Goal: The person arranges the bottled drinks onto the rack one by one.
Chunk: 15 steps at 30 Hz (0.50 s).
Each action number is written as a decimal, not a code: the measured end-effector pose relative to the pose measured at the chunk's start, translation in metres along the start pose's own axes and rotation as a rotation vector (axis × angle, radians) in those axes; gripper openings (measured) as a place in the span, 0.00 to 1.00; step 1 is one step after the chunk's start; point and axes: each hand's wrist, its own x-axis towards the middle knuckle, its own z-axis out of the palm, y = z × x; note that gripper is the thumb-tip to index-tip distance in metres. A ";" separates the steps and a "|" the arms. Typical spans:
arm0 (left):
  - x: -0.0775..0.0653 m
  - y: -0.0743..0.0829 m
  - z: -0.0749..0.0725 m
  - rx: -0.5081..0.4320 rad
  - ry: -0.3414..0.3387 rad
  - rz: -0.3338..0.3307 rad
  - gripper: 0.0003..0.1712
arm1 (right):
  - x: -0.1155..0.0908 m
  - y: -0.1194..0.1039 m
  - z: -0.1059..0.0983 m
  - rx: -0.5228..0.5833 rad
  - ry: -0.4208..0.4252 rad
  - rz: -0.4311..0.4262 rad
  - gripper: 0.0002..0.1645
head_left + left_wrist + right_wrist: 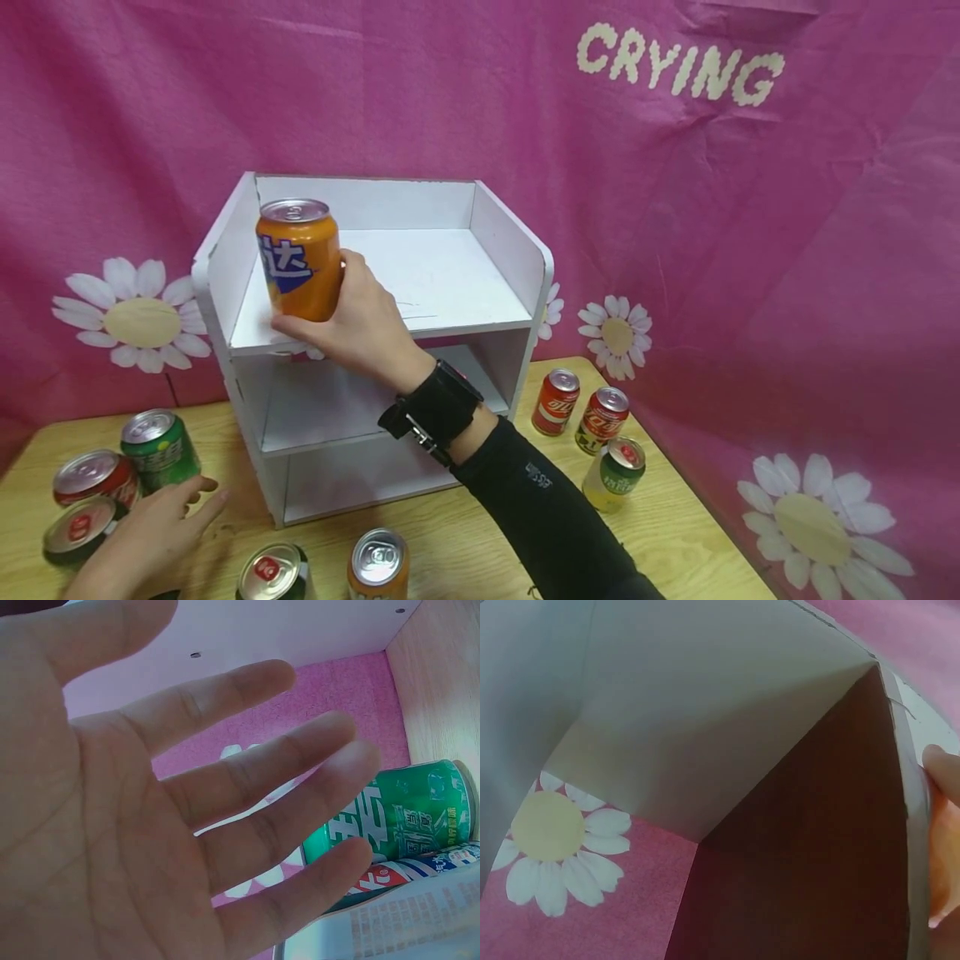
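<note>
In the head view my right hand (367, 321) grips an orange soda can (300, 262) upright, at the front left of the white shelf unit's top board (450, 275). Thumb and fingers wrap its lower part. At the lower left, my left hand (161, 525) is held palm down with fingers spread and holds nothing. Beside it stand a green can (160, 450), a red can (96, 475) and a dark green can with a red label on its lid (81, 529). The left wrist view shows the open palm (127, 825) near the green can (420, 806).
Another orange can (378, 562) and a can with a red-marked lid (273, 573) stand in front of the shelf. To its right are two red cans (556, 402) (602, 419) and a yellow-green can (615, 473). A pink flowered cloth (675, 208) hangs behind the wooden table (675, 533).
</note>
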 end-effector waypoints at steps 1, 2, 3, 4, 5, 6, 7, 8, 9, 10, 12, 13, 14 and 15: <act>-0.001 0.000 0.000 0.003 0.010 0.011 0.48 | 0.000 0.000 0.000 0.007 -0.007 0.007 0.52; -0.002 0.000 0.000 0.006 0.022 0.023 0.46 | 0.000 0.000 -0.001 0.014 -0.014 0.013 0.52; -0.003 0.000 0.000 0.009 0.031 0.035 0.44 | 0.000 0.000 -0.001 0.020 -0.021 0.020 0.51; -0.004 0.000 0.000 0.013 0.041 0.045 0.42 | 0.000 -0.001 -0.001 0.024 -0.028 0.025 0.51; -0.004 0.000 0.000 0.016 0.049 0.053 0.41 | 0.000 -0.001 -0.001 0.027 -0.034 0.031 0.51; -0.005 0.000 0.000 0.017 0.054 0.061 0.40 | -0.001 -0.001 -0.001 0.031 -0.040 0.035 0.50; -0.005 0.000 0.000 0.017 0.053 0.061 0.40 | -0.001 -0.001 -0.001 0.033 -0.046 0.038 0.50; -0.005 0.000 0.000 0.016 0.049 0.060 0.40 | -0.001 -0.001 -0.001 0.031 -0.044 0.034 0.50; -0.005 0.000 0.000 0.015 0.045 0.055 0.40 | -0.001 -0.001 0.000 0.023 -0.037 0.028 0.50; -0.005 0.000 0.000 0.015 0.046 0.054 0.40 | -0.001 -0.001 0.001 0.005 -0.026 0.022 0.50; -0.004 -0.001 0.000 0.015 0.043 0.051 0.40 | -0.001 -0.001 0.003 -0.042 0.005 0.005 0.51; -0.003 -0.001 0.000 0.015 0.043 0.048 0.41 | -0.001 -0.001 0.004 -0.069 0.024 -0.005 0.51; -0.003 -0.001 0.000 0.014 0.042 0.045 0.41 | -0.001 -0.001 0.005 -0.095 0.044 -0.016 0.51; -0.002 -0.002 0.000 0.014 0.043 0.043 0.41 | -0.001 -0.002 0.006 -0.122 0.059 -0.023 0.52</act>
